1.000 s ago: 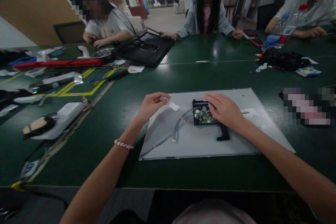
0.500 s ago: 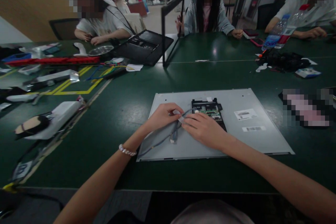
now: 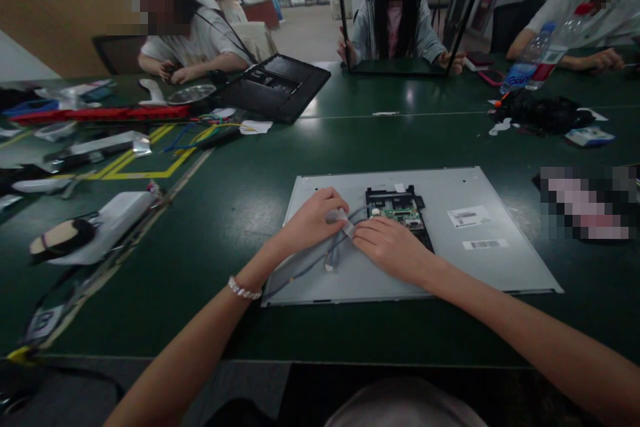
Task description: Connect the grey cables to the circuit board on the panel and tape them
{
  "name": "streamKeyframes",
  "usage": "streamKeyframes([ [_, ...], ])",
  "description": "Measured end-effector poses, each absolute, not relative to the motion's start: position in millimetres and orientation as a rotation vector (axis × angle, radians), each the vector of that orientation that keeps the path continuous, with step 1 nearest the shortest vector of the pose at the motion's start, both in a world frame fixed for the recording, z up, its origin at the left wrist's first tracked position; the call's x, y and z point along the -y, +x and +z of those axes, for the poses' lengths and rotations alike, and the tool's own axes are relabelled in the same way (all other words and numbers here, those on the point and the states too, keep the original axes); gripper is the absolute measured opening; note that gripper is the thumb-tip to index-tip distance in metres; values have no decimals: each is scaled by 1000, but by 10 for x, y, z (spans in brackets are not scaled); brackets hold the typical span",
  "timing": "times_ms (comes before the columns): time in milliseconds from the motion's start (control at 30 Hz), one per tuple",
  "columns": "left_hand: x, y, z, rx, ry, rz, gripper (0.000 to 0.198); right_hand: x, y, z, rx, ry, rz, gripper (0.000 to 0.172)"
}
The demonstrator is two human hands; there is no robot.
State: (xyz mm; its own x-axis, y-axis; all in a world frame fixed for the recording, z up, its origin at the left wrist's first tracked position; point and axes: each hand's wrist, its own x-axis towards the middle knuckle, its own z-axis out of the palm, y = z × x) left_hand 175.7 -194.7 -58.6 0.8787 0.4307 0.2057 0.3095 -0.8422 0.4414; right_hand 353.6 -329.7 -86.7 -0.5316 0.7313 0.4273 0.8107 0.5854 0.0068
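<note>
A flat silver-grey screen panel [image 3: 480, 260] lies face down before me. Between thumb and fingers, my left hand [image 3: 315, 217] pinches one end of a translucent strip of tape [image 3: 339, 216]. My right hand [image 3: 393, 247] has its fingers pressed together on the strip's other end, over the cable. The grey cable [image 3: 313, 269] runs from a black bracket with a green circuit board [image 3: 395, 203], under the hands, toward the panel's front left corner. A loose cable end with a white plug [image 3: 330, 261] lies below the fingers.
Across the green table, a person holds up a black frame [image 3: 413, 70]. A black monitor back cover [image 3: 280, 87] lies left of it. Plastic bottles [image 3: 530, 63] and black cables [image 3: 545, 113] are at right. A white-wrapped bundle [image 3: 107, 227] and tools lie at left.
My left hand has drawn slightly up and back, so more of the tape shows. My right hand shifted slightly right. The person opposite has turned the black frame to face me, now gripping both sides.
</note>
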Motion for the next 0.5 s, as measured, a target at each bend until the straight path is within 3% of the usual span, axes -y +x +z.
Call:
streamKeyframes([
  [100, 2006, 1780, -552, -558, 2761, 357, 11, 3300, 3527, -870, 2438, -1206, -265, 21],
  [300, 2041, 1781, -550, -477, 2795, 321, 27, 3287, 3536, -913, 2464, -1186, -196, 25],
  [500, 2002, 1754, -553, -473, 2865, 367, 26, 3275, 3547, -932, 2485, -1158, -219, 22],
])
